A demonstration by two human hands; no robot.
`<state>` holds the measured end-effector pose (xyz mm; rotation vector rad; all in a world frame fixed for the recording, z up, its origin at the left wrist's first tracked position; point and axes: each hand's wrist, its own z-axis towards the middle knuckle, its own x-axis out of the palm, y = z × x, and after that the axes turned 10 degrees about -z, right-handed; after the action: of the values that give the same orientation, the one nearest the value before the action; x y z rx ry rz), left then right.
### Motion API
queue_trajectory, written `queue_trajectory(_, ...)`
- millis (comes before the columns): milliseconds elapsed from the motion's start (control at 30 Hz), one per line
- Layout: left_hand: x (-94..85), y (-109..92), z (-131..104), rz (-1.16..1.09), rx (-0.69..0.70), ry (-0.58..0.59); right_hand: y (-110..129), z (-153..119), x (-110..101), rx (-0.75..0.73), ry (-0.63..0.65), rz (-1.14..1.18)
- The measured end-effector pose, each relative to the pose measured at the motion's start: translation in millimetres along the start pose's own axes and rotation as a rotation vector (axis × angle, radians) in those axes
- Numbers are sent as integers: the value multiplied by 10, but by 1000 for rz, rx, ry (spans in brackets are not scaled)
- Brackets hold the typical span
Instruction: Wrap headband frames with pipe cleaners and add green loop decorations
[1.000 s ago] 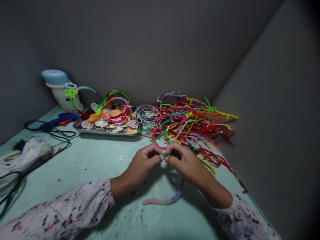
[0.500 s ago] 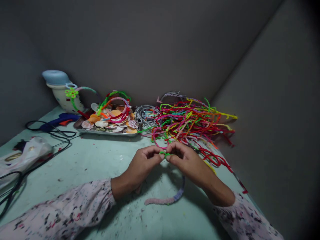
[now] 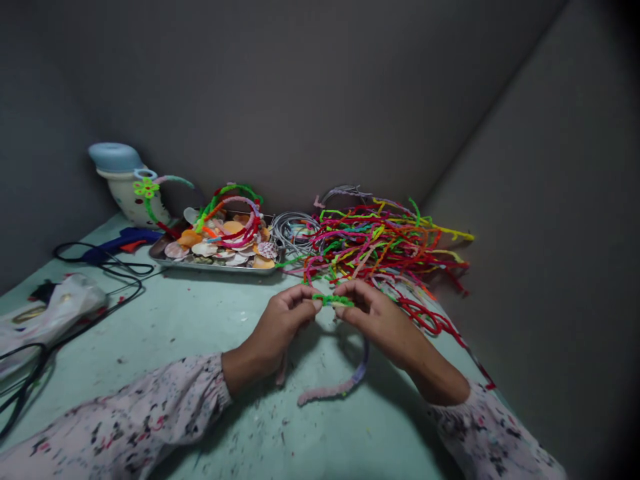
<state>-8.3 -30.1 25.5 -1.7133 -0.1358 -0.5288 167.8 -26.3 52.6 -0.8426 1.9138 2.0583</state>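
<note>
A short, bumpy green pipe cleaner piece (image 3: 330, 301) is stretched between the fingertips of both my hands. My left hand (image 3: 277, 327) pinches its left end between thumb and index finger. At the other end, my right hand (image 3: 383, 327) is closed the same way. Below my hands a curved headband-like band (image 3: 360, 373), wrapped in fuzzy purple and pink, hangs close over the table. A pink tip of it seems to show under my left hand; how it joins the green piece is hidden.
A metal tray (image 3: 220, 268) of shells and wrapped hoops sits ahead, with a coil of grey wire (image 3: 295, 230) and a heap of pipe cleaners (image 3: 385, 240) beside it. At left are a white bottle (image 3: 127, 193), a blue tool (image 3: 117, 243), black cable (image 3: 125, 300) and plastic bag (image 3: 70, 303).
My hands have moved slightly apart and up, so more of the green piece shows between them. The hanging pink end of the band has swung a little to the right and up.
</note>
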Motion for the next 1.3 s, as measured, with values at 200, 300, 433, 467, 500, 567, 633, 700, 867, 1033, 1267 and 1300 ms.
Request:
queue_trajectory(200, -105, -16, 102, -199, 21, -1, -179, 114, -96, 27, 21, 131)
queue_trajectory(300, -134, -40, 146, -264, 0, -48, -276, 159, -103, 11, 79, 144)
queue_trajectory(433, -144, -92, 192, -319, -4, -106, -440, 201, -22, -20, 139, 209)
queue_trajectory(467, -147, -104, 201, -320, -6, -119, -475, 206, 5, -14, 154, 215)
queue_trajectory(500, -151, -113, 209, -312, -11, -134, -506, 209, 32, -7, 165, 224)
queue_trajectory(567, -171, -117, 230, -273, -12, -165, -549, 210, 76, 12, 177, 238)
queue_trajectory(633, -208, -99, 258, -223, 18, -184, -565, 208, 101, 13, 173, 233)
queue_trajectory(700, -256, -64, 293, -185, 71, -204, -556, 205, 110, 2, 158, 204)
queue_trajectory(867, -343, 9, 356, -95, 109, -240, -497, 193, 120, -17, 111, 143)
queue_trajectory(1033, -360, -28, 358, -67, 135, -200, -519, 198, 140, -42, 57, 127)
queue_trajectory(1267, -417, -122, 400, -63, 84, -15, -542, 188, 130, -45, 30, 165)
queue_trajectory(1300, -429, -122, 409, -51, 89, -8, -547, 185, 134, -46, 33, 166)
